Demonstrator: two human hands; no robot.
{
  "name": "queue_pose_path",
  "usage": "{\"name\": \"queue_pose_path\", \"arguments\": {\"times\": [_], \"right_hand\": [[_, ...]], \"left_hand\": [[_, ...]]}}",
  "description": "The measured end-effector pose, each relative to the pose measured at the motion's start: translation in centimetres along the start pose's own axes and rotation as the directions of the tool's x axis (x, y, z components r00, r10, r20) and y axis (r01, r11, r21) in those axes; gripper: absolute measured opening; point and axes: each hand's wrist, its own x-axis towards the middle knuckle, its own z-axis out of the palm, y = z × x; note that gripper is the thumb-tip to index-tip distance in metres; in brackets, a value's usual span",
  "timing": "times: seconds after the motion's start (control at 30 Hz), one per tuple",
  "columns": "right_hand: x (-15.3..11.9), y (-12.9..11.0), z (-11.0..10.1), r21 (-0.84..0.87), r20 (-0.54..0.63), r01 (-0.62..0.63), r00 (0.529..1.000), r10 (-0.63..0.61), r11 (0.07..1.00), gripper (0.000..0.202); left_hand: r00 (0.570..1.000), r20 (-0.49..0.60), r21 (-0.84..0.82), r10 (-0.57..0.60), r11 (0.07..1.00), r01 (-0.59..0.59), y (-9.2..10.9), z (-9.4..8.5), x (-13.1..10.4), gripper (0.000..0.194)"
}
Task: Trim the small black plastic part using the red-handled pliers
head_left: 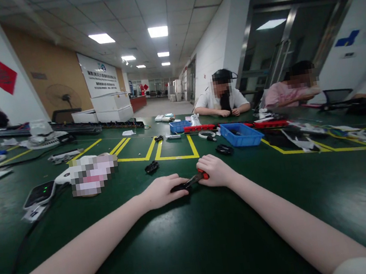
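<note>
My right hand (214, 171) is closed round the red handles of a pair of pliers (194, 180). The metal jaws point left and meet a small black part (179, 187), which my left hand (165, 190) pinches between thumb and fingers just above the table. What kind of part it is, I cannot make out; my fingers cover much of it. Beyond my left hand lies a black plastic piece (152, 167), and past my right hand rests another black piece (224, 149).
A blue bin (241, 135) stands beyond my right hand, and a smaller blue bin (180, 127) farther back. To the left are a phone-like device (39, 194) and a cable. Yellow tape (177, 157) marks the green table (170, 243). A co-worker (223, 97) sits opposite.
</note>
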Motion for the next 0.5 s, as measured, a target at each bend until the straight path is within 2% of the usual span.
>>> {"name": "queue_pose_path", "arguments": {"times": [0.27,0.5], "right_hand": [[-0.09,0.02,0.07,0.006,-0.004,-0.003,1.0,0.003,1.0,0.015],[-0.25,0.16,0.4,0.012,-0.022,-0.021,1.0,0.021,1.0,0.016]], "left_hand": [[0.998,-0.043,0.016,0.046,0.999,-0.045,0.03,-0.08,-0.29,0.036],[0.996,-0.081,-0.016,0.025,1.0,-0.026,-0.01,0.14,-0.27,0.034]]}}
